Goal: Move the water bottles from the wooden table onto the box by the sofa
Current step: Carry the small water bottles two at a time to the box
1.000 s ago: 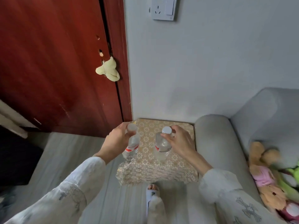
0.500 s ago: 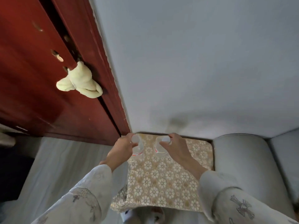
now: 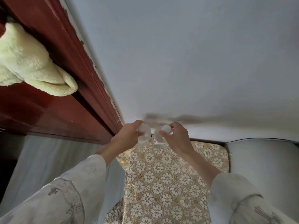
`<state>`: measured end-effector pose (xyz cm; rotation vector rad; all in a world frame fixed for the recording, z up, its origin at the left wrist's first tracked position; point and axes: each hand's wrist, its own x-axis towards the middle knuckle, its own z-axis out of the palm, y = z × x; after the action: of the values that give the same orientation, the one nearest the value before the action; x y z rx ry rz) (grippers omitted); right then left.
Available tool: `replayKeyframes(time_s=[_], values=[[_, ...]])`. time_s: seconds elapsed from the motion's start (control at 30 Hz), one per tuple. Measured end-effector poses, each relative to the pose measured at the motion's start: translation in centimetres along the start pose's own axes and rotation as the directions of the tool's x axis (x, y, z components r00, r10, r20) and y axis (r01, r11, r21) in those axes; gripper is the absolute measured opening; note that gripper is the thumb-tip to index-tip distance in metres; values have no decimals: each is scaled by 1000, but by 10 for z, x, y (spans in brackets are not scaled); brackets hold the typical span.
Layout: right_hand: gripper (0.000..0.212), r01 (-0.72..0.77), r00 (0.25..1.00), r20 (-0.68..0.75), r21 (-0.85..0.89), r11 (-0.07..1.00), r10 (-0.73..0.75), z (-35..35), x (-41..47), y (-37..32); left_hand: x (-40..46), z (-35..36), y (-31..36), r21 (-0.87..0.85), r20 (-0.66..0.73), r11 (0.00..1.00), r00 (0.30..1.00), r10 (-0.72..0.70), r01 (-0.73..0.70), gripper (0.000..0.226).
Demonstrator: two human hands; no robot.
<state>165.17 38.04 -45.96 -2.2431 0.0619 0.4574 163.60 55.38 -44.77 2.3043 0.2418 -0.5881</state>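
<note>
Two clear water bottles with white caps stand side by side at the far edge of the box (image 3: 169, 175), which is covered by a gold flower-patterned cloth. My left hand (image 3: 127, 136) grips the left bottle (image 3: 144, 134) near its cap. Around the right bottle (image 3: 159, 138) my right hand (image 3: 176, 138) is closed at the neck. Both bottles are close to the wall, and their bases look to be at the cloth. The lower parts of the bottles are mostly hidden by my fingers.
A grey sofa arm (image 3: 265, 162) touches the box on the right. The red wooden door (image 3: 48, 110) with a pale yellow plush toy (image 3: 32, 68) hanging on it is at the left. A grey-white wall (image 3: 178, 62) rises right behind the box.
My head has come much closer and lower over the box. Both hands have carried the bottles from above the middle of the box to its far edge by the wall.
</note>
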Motion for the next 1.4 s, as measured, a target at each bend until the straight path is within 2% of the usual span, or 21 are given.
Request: replayKeyframes(time_s=[0.27, 0.33, 0.43, 0.53, 0.63, 0.73, 0.83, 0.9, 0.97, 1.1, 1.2, 1.3, 1.4], values=[[41, 31, 997, -74, -62, 998, -36, 12, 11, -7, 12, 1, -1, -59, -75, 997, 996, 46, -51, 38], [39, 39, 994, -103, -37, 999, -43, 15, 7, -6, 10, 4, -3, -72, -131, 994, 988, 76, -86, 39], [42, 23, 992, -124, 71, 997, -14, 16, 2, -6, 6, 10, -7, -115, -175, 991, 984, 45, -66, 44], [54, -45, 998, -36, 194, 980, 53, 12, -9, -5, -4, 12, -5, -123, -128, 991, 991, 33, -49, 54], [55, -78, 997, 39, 180, 980, 72, -2, -35, -12, -28, 6, 1, -90, -47, 995, 998, -39, 34, 61], [49, -81, 992, 112, 163, 983, 63, -12, -74, -23, -75, 1, 2, -111, -68, 986, 989, -133, 125, 49], [43, 27, 967, 252, 87, 996, -48, -20, -116, -43, -150, -1, 1, -195, -96, 961, 972, -216, 195, 41], [40, 124, 922, 360, 72, 990, -141, -22, -144, -62, -203, -3, -8, -325, -160, 912, 937, -312, 249, 35], [37, 202, 859, 464, 84, 976, -218, -22, -170, -85, -259, -7, -20, -459, -277, 853, 872, -403, 248, 26], [26, 344, 661, 671, 126, 930, -335, -13, -225, -144, -382, -5, -32, -688, -414, 706, 708, -573, 169, 22], [20, 420, 520, 757, 177, 890, -396, 4, -275, -192, -473, 5, -41, -789, -498, 611, 518, -696, 62, 21], [15, 501, 329, 834, 243, 831, -442, 34, -346, -225, -561, 31, -41, -842, -530, 535, 288, -797, -69, 18], [20, 524, 133, 889, 312, 792, -438, 67, -435, -237, -644, 70, -33, -864, -479, 451, 90, -873, -224, 21]])
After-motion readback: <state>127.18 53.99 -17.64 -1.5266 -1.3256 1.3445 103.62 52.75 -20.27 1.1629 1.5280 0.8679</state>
